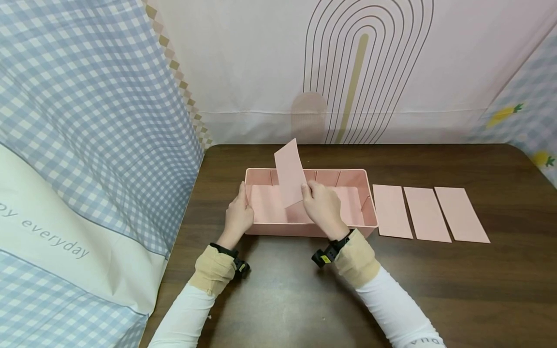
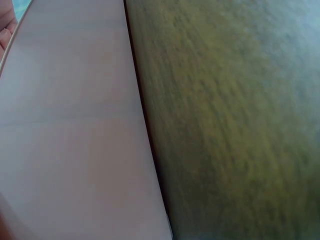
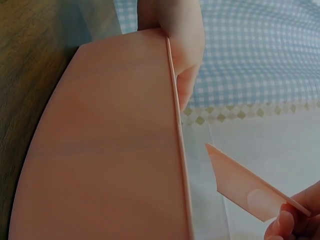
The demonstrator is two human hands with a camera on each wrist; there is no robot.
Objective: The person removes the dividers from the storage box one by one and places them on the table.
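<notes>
A long pink open-topped box sits on the table, with upright grooves along its inner walls. At its left end my left hand grips the rim near the front corner; in the right wrist view that hand wraps over the edge. My right hand pinches a thin pink divider panel by one edge, thumb on the near face. The panel tilts over the middle of the box, also seen in the right wrist view. The box's outer front wall fills much of the left wrist view.
Right of the box, three more pink panels lie flat in a row: a near one, a middle one and a far one. The dark wooden table meets a patterned cloth at the back.
</notes>
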